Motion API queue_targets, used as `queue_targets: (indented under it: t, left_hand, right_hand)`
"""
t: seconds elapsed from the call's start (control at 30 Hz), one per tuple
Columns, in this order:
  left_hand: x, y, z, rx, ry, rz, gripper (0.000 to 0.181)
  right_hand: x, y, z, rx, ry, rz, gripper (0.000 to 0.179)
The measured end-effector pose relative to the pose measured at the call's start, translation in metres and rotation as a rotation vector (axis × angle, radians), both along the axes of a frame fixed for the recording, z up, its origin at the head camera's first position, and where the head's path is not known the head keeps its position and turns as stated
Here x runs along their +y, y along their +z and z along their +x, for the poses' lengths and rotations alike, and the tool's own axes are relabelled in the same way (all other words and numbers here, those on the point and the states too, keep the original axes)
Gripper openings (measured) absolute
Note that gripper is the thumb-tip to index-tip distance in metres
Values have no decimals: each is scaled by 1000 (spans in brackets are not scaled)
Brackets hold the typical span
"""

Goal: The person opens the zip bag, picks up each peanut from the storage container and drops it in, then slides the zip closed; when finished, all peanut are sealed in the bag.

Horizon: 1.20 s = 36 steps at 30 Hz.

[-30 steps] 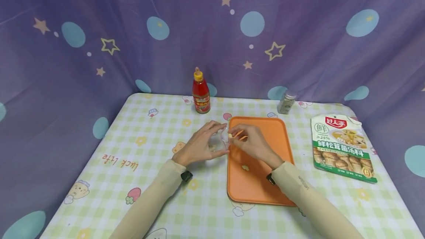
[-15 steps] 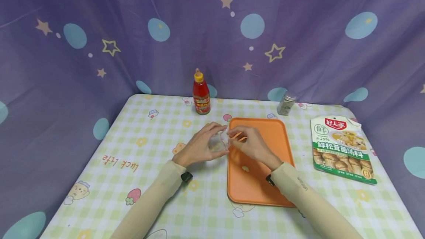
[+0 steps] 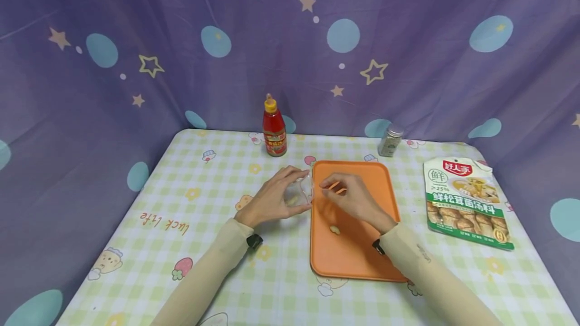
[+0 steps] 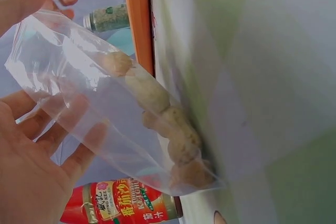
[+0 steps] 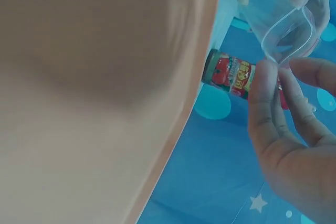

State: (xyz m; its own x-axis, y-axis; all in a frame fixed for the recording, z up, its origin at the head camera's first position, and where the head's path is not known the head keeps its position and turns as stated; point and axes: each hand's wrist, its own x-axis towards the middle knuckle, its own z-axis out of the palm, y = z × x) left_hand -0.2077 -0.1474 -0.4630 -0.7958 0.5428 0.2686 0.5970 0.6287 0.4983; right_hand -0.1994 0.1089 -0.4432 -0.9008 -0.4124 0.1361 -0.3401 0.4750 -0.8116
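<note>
My left hand holds a clear zip-seal bag by its top, thumb and fingers spread round its mouth. In the left wrist view several peanuts in their shells lie along the bottom of the bag. The right wrist view shows the bag's mouth parted. My right hand is over the orange tray, just right of the bag, fingers loosely bent with nothing seen between them. One peanut lies on the tray below that hand.
A red ketchup bottle with a yellow cap stands at the back. Behind the tray's right corner is a small spice jar. A green and white food pouch lies flat at the right. A checked cloth covers the table.
A peanut pinched in my right fingers at the bag's mouth has gone from them. My right hand has drawn back slightly to the right; my left hand keeps holding the bag.
</note>
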Motion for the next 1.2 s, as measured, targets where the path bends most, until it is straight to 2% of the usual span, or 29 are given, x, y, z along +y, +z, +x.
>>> queue_targets:
  t: [0.33, 0.53, 0.77, 0.97, 1.2]
  left_hand:
    - [0, -3, 0, 2, 4, 8, 83]
    - [-1, -5, 0, -2, 2, 9, 84]
    - [0, -5, -3, -3, -5, 3, 84]
    - [1, -4, -3, -12, -5, -1, 83]
    - [1, -4, -1, -47, -6, 11, 83]
  right_hand:
    - [20, -8, 7, 38, 77, 97, 11]
    - [25, -13, 18, -2, 155, 136, 10]
    - [26, -23, 32, -34, 171, 227, 6]
    - [23, -30, 40, -65, 196, 225, 10]
    - [19, -32, 48, -55, 246, 234, 10]
